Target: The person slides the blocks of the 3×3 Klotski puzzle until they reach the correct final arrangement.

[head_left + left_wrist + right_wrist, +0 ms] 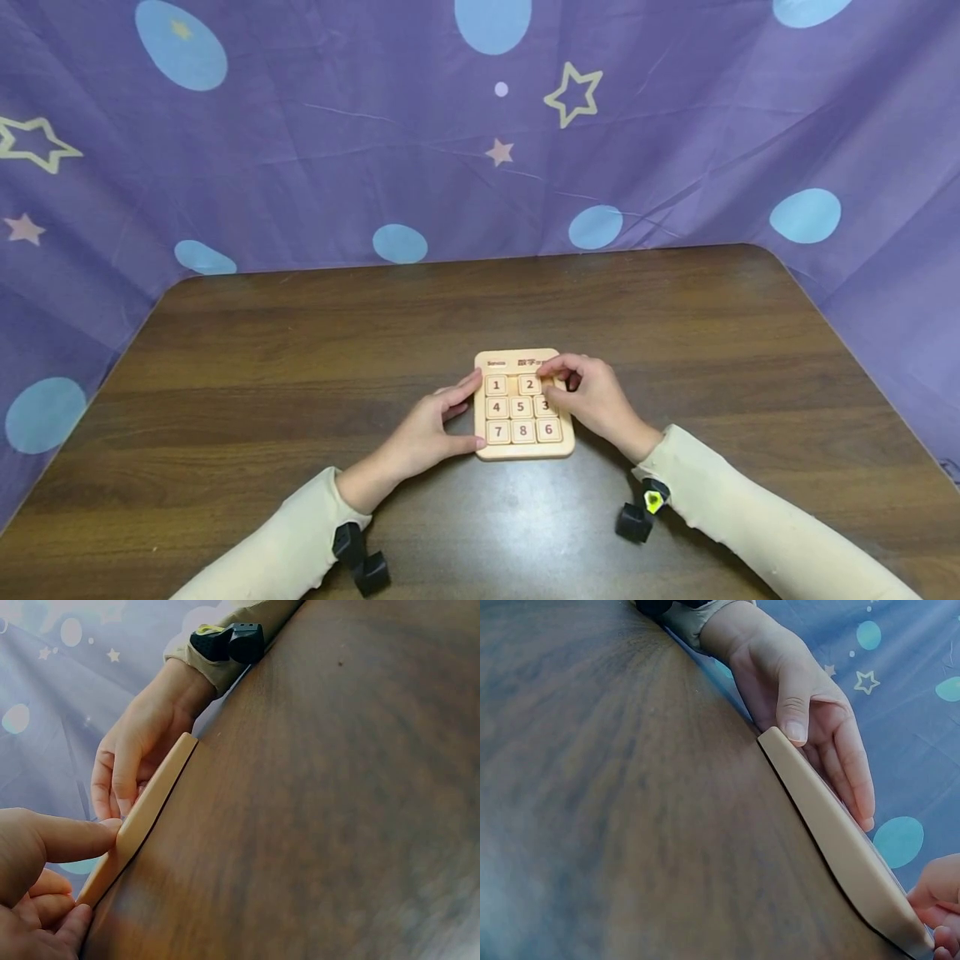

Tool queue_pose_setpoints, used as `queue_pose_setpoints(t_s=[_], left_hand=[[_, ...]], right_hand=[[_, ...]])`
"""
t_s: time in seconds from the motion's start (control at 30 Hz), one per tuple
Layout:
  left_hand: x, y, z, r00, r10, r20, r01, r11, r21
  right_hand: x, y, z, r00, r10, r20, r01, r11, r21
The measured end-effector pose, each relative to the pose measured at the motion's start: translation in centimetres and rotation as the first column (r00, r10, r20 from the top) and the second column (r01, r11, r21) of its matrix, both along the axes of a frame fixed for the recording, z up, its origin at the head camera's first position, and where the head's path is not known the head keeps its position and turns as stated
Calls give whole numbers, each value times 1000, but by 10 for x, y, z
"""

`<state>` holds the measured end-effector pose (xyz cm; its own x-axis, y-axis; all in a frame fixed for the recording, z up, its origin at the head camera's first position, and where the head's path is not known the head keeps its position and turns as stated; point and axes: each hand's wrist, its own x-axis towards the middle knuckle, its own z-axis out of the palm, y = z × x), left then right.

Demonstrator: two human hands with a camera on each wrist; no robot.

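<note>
A wooden number sliding puzzle (525, 452) lies flat on the table, its tiles numbered 1 to 8. In the head view the 2 tile (529, 384) stands shifted right, with a gap between it and the 1 tile (497, 385). My left hand (420, 429) rests along the puzzle's left side, thumb at the near corner and fingers extended farther up. The index finger and thumb of my right hand (596, 396) touch at the right of the 2 tile. They hide the top right corner and part of the 3 tile (545, 406). Both wrist views show the puzzle's frame edge-on.
The brown wooden table (300, 350) spreads around the puzzle. Behind it hangs a purple curtain (337, 167) with blue dots and stars. Small black devices (636, 521) are strapped at both wrists over pale sleeves.
</note>
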<state>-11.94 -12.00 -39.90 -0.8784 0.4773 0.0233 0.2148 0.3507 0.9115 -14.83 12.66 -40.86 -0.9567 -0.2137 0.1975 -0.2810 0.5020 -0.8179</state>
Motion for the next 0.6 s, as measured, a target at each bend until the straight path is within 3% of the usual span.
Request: queue_pose_setpoints(t_s=[0.6], left_hand=[[0,0,-2,1000,-3,-1,3,1000,14]], right_hand=[[1,-4,1,1000,-13,-1,13,1000,-2]])
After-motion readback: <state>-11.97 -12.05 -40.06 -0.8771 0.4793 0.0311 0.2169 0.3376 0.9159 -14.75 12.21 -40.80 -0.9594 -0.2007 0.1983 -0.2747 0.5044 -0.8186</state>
